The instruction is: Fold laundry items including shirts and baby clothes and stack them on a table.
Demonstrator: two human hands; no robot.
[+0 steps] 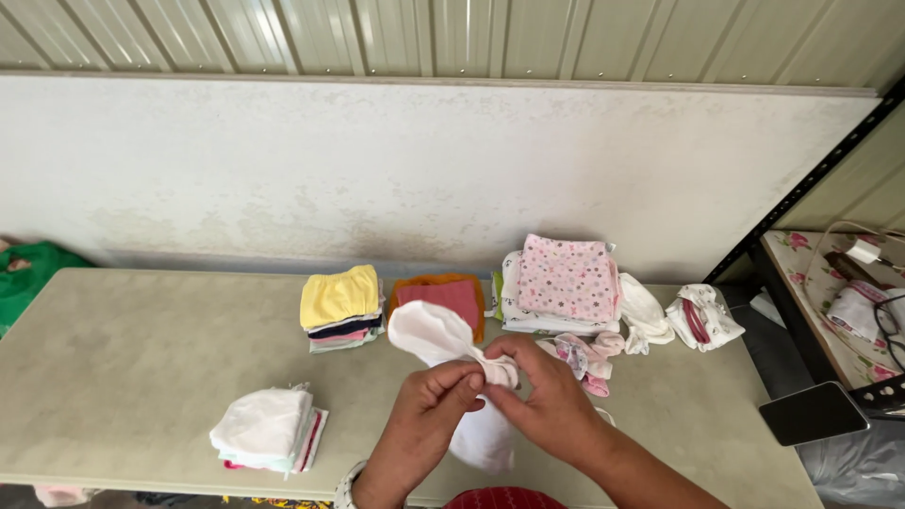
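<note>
I'm over the grey table (132,377) and both hands are up in front of me, working one small white cloth piece (438,337). It sits right between them: its rounded upper end sticks up and to the left of my left hand (429,415), its gathered middle is caught at the fingertips, and the lower end hangs down behind the knuckles, just above the table's near edge. My left hand is curled, thumb and forefinger pinching the bunched middle. My right hand (547,401) meets it from the other side, fingers pressed together on the same gather, touching the left fingertips. Neither hand is spread.

Around the cloth: just beyond it lies a folded red piece on orange (443,294); left of that, a stack with a yellow top (341,306); right of it, a pink patterned pile (566,278). A small pink and white heap (586,360) lies just right of my right hand. A white folded stack (269,429) sits well left of the cloth, near the table's front edge.
</note>
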